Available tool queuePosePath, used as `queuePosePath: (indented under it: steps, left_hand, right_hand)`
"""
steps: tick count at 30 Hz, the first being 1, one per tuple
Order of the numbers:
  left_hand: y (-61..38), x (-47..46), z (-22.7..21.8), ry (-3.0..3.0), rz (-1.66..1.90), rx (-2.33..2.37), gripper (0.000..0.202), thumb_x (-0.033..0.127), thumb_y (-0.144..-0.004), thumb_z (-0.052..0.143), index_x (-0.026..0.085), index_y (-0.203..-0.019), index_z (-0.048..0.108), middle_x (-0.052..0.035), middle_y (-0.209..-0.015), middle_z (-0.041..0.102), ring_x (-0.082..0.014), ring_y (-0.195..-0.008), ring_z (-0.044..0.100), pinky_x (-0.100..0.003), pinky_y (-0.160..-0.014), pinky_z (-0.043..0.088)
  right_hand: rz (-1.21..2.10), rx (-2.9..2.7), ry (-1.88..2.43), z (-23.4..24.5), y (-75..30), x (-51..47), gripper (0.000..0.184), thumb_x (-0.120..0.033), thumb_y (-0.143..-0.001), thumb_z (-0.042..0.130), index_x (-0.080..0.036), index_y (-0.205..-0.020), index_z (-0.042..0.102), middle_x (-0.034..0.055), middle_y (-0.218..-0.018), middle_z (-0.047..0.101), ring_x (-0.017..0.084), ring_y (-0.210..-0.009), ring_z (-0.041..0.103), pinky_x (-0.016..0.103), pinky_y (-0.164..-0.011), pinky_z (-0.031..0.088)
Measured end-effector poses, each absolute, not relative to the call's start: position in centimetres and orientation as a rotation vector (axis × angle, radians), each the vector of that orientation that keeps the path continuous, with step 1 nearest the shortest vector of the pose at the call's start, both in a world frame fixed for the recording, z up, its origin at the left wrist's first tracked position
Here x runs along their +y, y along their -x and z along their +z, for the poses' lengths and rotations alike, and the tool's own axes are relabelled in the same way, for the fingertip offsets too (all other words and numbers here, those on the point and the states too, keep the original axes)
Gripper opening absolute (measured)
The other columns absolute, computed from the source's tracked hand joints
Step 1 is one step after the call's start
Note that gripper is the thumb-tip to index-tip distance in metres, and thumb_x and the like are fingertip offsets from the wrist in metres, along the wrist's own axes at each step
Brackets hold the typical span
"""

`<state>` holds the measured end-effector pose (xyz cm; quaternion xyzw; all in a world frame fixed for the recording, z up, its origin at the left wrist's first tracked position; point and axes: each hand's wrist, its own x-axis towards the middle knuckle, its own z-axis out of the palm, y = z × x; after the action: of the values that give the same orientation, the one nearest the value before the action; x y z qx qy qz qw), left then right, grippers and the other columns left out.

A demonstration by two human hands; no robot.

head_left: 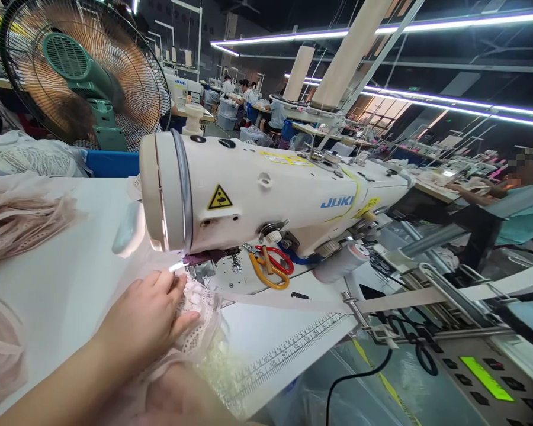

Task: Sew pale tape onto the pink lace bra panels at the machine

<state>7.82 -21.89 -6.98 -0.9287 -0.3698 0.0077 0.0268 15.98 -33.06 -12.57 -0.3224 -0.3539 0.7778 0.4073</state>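
My left hand (144, 313) rests on pale pink lace fabric (199, 310) just in front of the sewing machine's needle area. Its fingers are slightly bent over the cloth, and the thumb lies apart from them on the lace. Lower down, my right hand (180, 393) is blurred beside the same fabric, its fingers not clear. The white JUKI sewing machine (266, 189) spans the middle of the view, its needle hidden behind the head. A pale band (284, 303) runs from the fabric rightward to a metal guide (355, 309).
Orange-handled scissors (266, 275) and a thread cone (342, 263) lie under the machine arm. Pink fabric pieces (22, 216) cover the table's left side. A large fan (84, 77) stands behind. A control box (484, 378) sits at lower right; a person (524, 207) works beyond.
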Motion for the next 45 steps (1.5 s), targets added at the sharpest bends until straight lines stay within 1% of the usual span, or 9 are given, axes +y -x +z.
queuePosePath:
  steps: [7,13,18,22,26,30,36,39,45]
  left_hand:
    - [-7.0,-20.8,-7.7,2.845,-0.047,-1.075,0.06,0.048,-0.089,0.046,0.003,-0.128,0.058,-0.0217,-0.111,0.061,-0.0342,-0.099,0.057,-0.046,-0.084,0.052]
    - [-5.4,-20.3,-7.6,2.931,-0.135,-1.04,0.045,0.025,-0.087,0.048,0.022,-0.131,0.056,-0.0159,-0.108,0.062,-0.0333,-0.097,0.06,-0.045,-0.078,0.051]
    - [-4.9,-21.1,-6.8,3.01,-0.044,-0.863,0.065,0.01,-0.06,0.063,0.032,-0.12,0.062,-0.0107,-0.14,0.051,-0.0415,-0.128,0.042,-0.063,-0.097,0.036]
    - [-5.6,-22.0,-6.4,3.252,0.019,-0.724,0.051,0.01,-0.067,0.055,0.023,-0.115,0.065,-0.0061,-0.136,0.056,-0.0303,-0.129,0.045,-0.053,-0.109,0.032]
    - [-6.0,-22.4,-6.1,3.349,-0.079,-0.783,0.043,0.011,-0.076,0.046,0.02,-0.113,0.064,-0.004,-0.127,0.063,-0.0226,-0.122,0.053,-0.045,-0.11,0.035]
    - [-5.9,-22.5,-5.5,3.413,-0.034,-0.857,0.037,0.019,-0.07,0.059,0.023,-0.105,0.067,-0.002,-0.128,0.063,-0.0262,-0.122,0.052,-0.049,-0.11,0.034]
    - [-6.6,-23.2,-5.0,3.334,-0.017,-0.847,0.018,0.024,-0.065,0.071,0.021,-0.082,0.066,-0.0028,-0.108,0.069,-0.0275,-0.109,0.058,-0.048,-0.103,0.038]
    - [-7.1,-23.7,-5.1,3.262,0.035,-0.845,0.03,0.029,-0.064,0.075,0.02,-0.091,0.065,-0.0042,-0.097,0.067,-0.0265,-0.095,0.061,-0.048,-0.094,0.042]
    - [-7.1,-23.7,-6.3,3.182,0.012,-0.716,0.032,0.028,-0.072,0.07,0.029,-0.103,0.067,-0.0058,-0.105,0.063,-0.0277,-0.103,0.056,-0.049,-0.096,0.038]
  right_hand:
    - [1.855,-0.656,0.829,-11.4,-14.4,-31.8,0.059,-0.053,-0.046,0.081,-0.019,-0.088,0.057,-0.0004,-0.073,0.052,0.02,-0.08,0.057,0.034,-0.079,0.047]
    - [1.823,-1.307,0.862,-8.3,-18.7,-33.1,0.044,-0.051,-0.078,0.064,-0.02,-0.109,0.061,0.0022,-0.091,0.062,0.018,-0.09,0.059,0.029,-0.083,0.048]
    - [0.965,-2.046,1.215,-6.3,-24.7,-32.9,0.023,-0.029,-0.089,0.05,-0.019,-0.103,0.066,0.0033,-0.083,0.062,0.015,-0.078,0.057,0.026,-0.076,0.047]
    - [0.185,-2.266,1.517,-7.1,-27.0,-30.5,0.043,-0.019,-0.088,0.051,-0.024,-0.131,0.052,0.0107,-0.107,0.058,0.022,-0.096,0.053,0.036,-0.083,0.048]
    - [-0.082,-2.458,1.475,-7.3,-27.4,-28.8,0.039,-0.02,-0.089,0.052,-0.027,-0.127,0.056,0.0095,-0.109,0.058,0.023,-0.095,0.052,0.035,-0.081,0.048]
    - [-0.114,-2.577,1.392,-6.8,-27.8,-28.7,0.019,-0.023,-0.088,0.053,-0.02,-0.102,0.067,0.0079,-0.105,0.062,0.022,-0.091,0.052,0.035,-0.077,0.047]
    - [0.025,-2.594,1.174,-6.8,-29.2,-29.7,0.017,-0.029,-0.087,0.054,-0.017,-0.089,0.067,0.0063,-0.109,0.064,0.022,-0.098,0.052,0.036,-0.085,0.045]
    - [0.102,-2.621,1.162,-6.9,-29.3,-30.4,0.019,-0.031,-0.084,0.059,-0.016,-0.093,0.066,0.0053,-0.106,0.066,0.024,-0.101,0.053,0.037,-0.087,0.045]
    - [0.161,-2.593,1.205,-7.0,-28.9,-31.8,0.024,-0.033,-0.083,0.061,-0.015,-0.098,0.064,0.0052,-0.109,0.065,0.023,-0.099,0.053,0.037,-0.09,0.044]
